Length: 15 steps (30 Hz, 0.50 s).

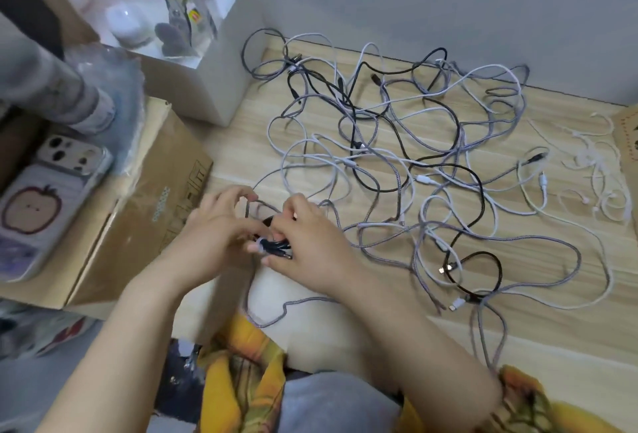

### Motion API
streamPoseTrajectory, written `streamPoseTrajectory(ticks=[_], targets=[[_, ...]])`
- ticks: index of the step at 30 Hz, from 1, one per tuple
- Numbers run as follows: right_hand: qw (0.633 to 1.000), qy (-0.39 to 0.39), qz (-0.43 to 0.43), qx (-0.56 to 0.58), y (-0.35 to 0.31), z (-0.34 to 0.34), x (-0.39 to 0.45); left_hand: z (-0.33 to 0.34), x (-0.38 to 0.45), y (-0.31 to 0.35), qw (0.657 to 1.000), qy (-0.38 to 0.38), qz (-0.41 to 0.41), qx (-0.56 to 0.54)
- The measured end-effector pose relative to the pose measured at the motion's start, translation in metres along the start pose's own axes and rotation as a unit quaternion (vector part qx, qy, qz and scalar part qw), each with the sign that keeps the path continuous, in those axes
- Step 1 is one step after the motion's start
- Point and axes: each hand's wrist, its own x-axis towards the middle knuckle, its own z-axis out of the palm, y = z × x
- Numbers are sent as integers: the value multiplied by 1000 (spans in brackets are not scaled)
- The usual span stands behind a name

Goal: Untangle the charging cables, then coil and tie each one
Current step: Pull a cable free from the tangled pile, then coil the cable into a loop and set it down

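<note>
- Cables lie before us in a loose tangle (407, 156) of grey braided, white and black cords, spread over the wooden floor (552, 346) between a white box (221, 63) and the grey wall.
- We see our left hand (215, 236) and right hand (307, 243) meeting close together at the near left edge of that tangle, fingers curled on both.
- Between them we hold a small dark cable bundle (274, 246); the left thumb and fingers pinch its pale end, the right hand's fingers curl round the dark strands.
- A grey braided loop (257, 206) arches just above our fingertips and runs off into the pile.
- Another grey cord (283, 310) trails under our right forearm toward our lap.
- A heap of thin white strings (597, 174) lies apart on the far right.
- A cardboard box (138, 211) sits to our left, with a phone (45, 205) in an apple-print case on it.
</note>
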Motion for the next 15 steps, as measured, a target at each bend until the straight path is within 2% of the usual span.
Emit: streamPoseTrajectory(ticks=[5,6,8,9,11,15], targets=[[997,-55,-44,-5,-10,34,19,-6,-15,-30,997,6,-67,49],[996,-73,-39,-21,-5,39,21,-4,-15,-32,995,7,-95,41],[990,-114,-14,-81,8,50,22,0,-11,-33,978,-5,-205,-37],[984,-133,-4,-116,17,54,22,1,-10,-36,973,-8,-227,-31],[973,-156,2,-170,35,60,18,3,-10,-41,972,-8,-233,-12],[976,-140,40,-161,55,57,3,0,-13,-44,989,11,-146,38]])
